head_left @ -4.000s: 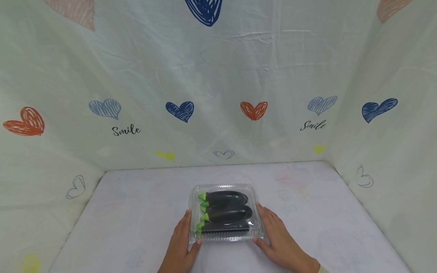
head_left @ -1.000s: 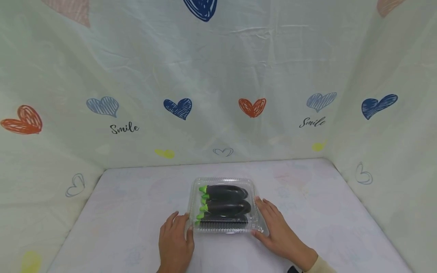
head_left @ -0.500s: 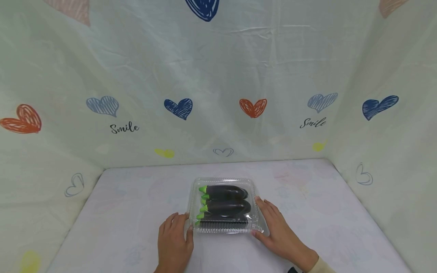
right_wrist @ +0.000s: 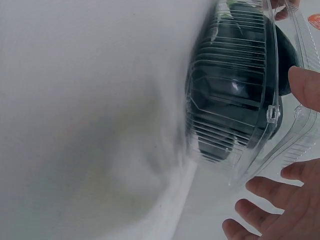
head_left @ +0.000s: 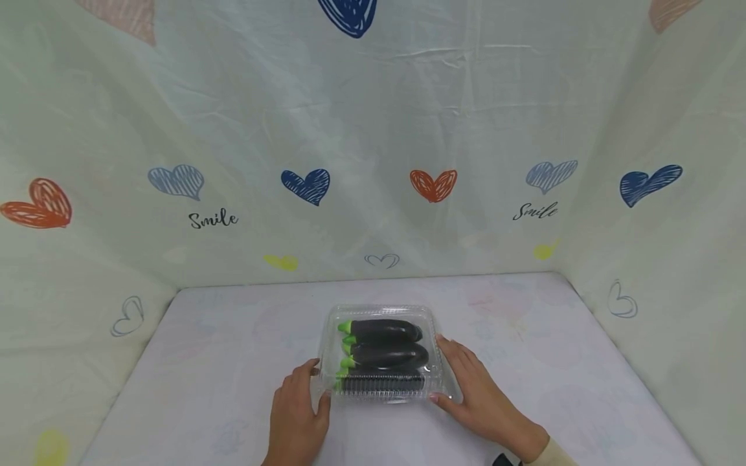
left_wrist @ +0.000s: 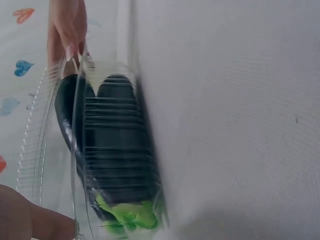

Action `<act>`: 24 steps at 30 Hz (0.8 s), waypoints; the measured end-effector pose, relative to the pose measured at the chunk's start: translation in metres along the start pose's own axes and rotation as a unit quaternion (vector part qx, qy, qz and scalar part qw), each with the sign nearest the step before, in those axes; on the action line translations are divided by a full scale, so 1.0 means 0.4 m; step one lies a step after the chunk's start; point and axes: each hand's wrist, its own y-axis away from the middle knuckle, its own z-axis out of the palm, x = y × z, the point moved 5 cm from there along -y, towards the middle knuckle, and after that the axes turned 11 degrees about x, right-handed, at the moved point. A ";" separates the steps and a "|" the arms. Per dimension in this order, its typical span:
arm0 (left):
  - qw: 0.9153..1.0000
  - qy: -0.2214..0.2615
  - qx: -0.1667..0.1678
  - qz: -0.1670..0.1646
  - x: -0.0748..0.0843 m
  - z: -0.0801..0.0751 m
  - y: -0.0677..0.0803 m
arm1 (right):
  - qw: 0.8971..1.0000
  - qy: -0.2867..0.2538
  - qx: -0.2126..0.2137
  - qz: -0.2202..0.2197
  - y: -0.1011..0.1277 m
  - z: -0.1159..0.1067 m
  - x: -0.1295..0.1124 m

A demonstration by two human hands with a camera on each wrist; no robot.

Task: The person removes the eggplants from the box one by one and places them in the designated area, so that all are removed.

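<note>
A clear plastic clamshell box (head_left: 384,311) holds several dark eggplants (head_left: 387,355) with green stem ends, lying side by side. Its ribbed wall (right_wrist: 230,50) faces me. In the right wrist view the lid's rim (right_wrist: 300,120) stands slightly apart from the base rim. My left hand (head_left: 296,414) is at the box's near left corner, thumb tip at the edge and index finger along the left side. My right hand (head_left: 480,408) lies along the right side with its fingers straight and spread, thumb at the near right corner. In the right wrist view that thumb (right_wrist: 306,87) overlaps the lid's edge.
The box stands on a table with a pale cloth (head_left: 221,362). A white curtain (head_left: 373,129) printed with hearts and "Smile" lettering encloses the back and both sides. A light sleeve (head_left: 550,455) shows at my right wrist.
Since the oldest frame the box has shifted slightly away, and my left hand has drawn back toward the near left corner. Lately its index finger reaches further forward; the right hand has hardly moved.
</note>
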 end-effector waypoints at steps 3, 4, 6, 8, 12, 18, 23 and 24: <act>0.999 0.021 -0.019 -0.029 -0.007 0.003 -0.002 | 1.000 -0.005 -0.004 0.003 -0.004 -0.004 -0.001; 0.999 0.028 -0.024 -0.036 -0.010 0.003 -0.004 | 1.000 -0.009 -0.005 0.004 -0.006 -0.006 0.000; 0.997 0.045 -0.036 -0.049 -0.014 0.004 -0.007 | 1.000 -0.015 -0.004 0.009 -0.009 -0.011 0.001; 0.995 0.067 -0.049 -0.054 -0.018 0.003 -0.012 | 1.000 -0.022 -0.003 0.014 -0.013 -0.016 0.002; 0.988 0.114 -0.076 -0.069 -0.029 0.001 -0.022 | 0.999 -0.032 -0.006 0.017 -0.021 -0.023 0.001; 0.975 0.170 -0.103 -0.093 -0.042 0.002 -0.039 | 0.999 -0.032 -0.006 0.014 -0.028 -0.029 -0.003; 0.955 0.226 -0.137 -0.131 -0.055 0.014 -0.054 | 0.999 -0.033 0.004 0.010 -0.032 -0.035 -0.003; 0.951 0.236 -0.145 -0.140 -0.058 0.017 -0.056 | 0.999 -0.035 0.008 0.012 -0.033 -0.037 -0.003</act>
